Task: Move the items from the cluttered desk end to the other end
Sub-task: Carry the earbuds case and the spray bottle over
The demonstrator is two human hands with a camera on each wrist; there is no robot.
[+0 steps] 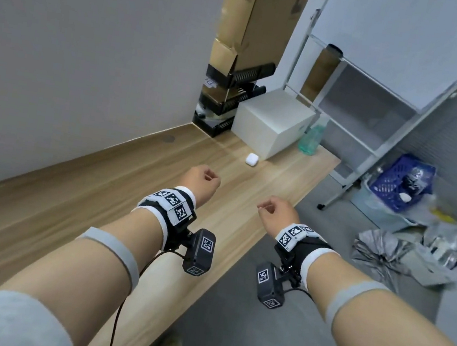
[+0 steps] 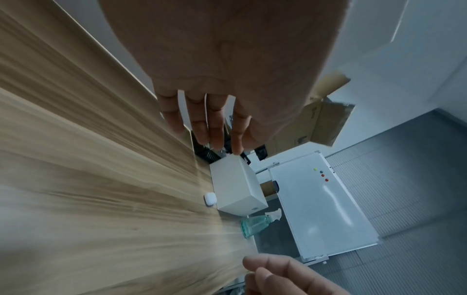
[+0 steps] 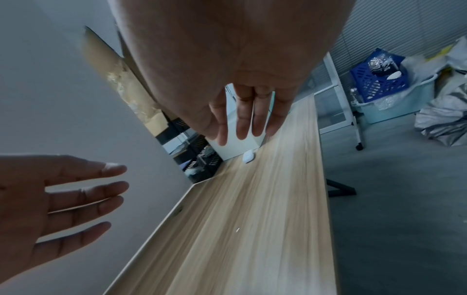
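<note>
At the far end of the wooden desk (image 1: 99,198) lie a small white earbud case (image 1: 252,159), a white box (image 1: 273,121) and a green spray bottle (image 1: 312,139). The case (image 2: 209,200) sits against the box (image 2: 237,185), with the bottle (image 2: 255,224) near the desk corner. My left hand (image 1: 203,182) hovers over the desk short of the case, fingers relaxed and holding nothing. My right hand (image 1: 273,210) hangs near the desk's right edge, also empty. The right wrist view shows its straight fingers (image 3: 245,119) in front of the box (image 3: 235,147) and case (image 3: 248,155).
A black rack (image 1: 225,104) and a tall cardboard box (image 1: 252,22) stand in the far corner against the wall. Beyond the desk's end stands a wheeled whiteboard (image 1: 388,48). A blue basket (image 1: 397,183) and silver bags (image 1: 416,254) lie on the grey floor to the right.
</note>
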